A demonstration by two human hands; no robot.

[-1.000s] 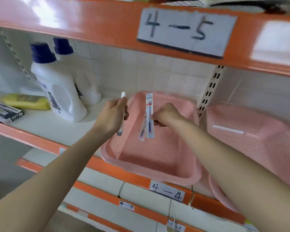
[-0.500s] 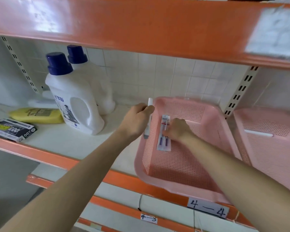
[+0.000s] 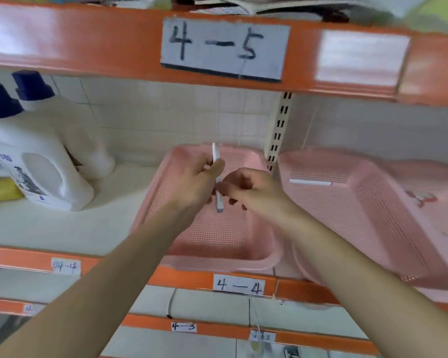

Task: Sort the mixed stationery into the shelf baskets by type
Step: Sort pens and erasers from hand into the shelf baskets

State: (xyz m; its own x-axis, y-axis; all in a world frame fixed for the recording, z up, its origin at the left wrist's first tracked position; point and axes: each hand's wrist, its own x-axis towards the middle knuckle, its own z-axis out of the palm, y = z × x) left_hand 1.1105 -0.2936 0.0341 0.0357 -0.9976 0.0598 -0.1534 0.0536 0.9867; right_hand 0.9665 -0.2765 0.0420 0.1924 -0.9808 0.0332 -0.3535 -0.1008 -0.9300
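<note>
Item: white pen (image 3: 219, 202), slim, held close to upright in the air, cap or tip end up, lower end hanging free.
Position: over the far half of the left pink basket (image 3: 154, 202), not touching its floor or walls.
Left hand (image 3: 197, 177): fingers wrapped round the upper shaft, thumb pressed along it, and the top of the pen stands clear above the grip.
Right hand (image 3: 254, 192): fingers curled, thumb and forefinger appear to pinch the shaft just below the left hand's hold. Contact is partly masked by the knuckles.
Handling, judged: light and rigid, with a smooth barrel likely to slip through a loose pinch. Little risk of breakage from a short drop. Best hold is mid-shaft, across the barrel, leaving both ends free.
Step in hand, judged: pen passing between hands, or being checked, before it is assigned to a basket.
Right pink basket (image 3: 373, 208): just beside the left one, tilted. One similar white pen (image 3: 310, 182) lies at its far end, which is the probable destination by type.
Left basket contents: floor partly hidden by the hands, nothing discernible.
Surroundings: two white detergent bottles (image 3: 39, 166) with blue caps stand well left on the same shelf. Shelf-edge label "4-4" (image 3: 239, 286) sits below the left basket.
</note>
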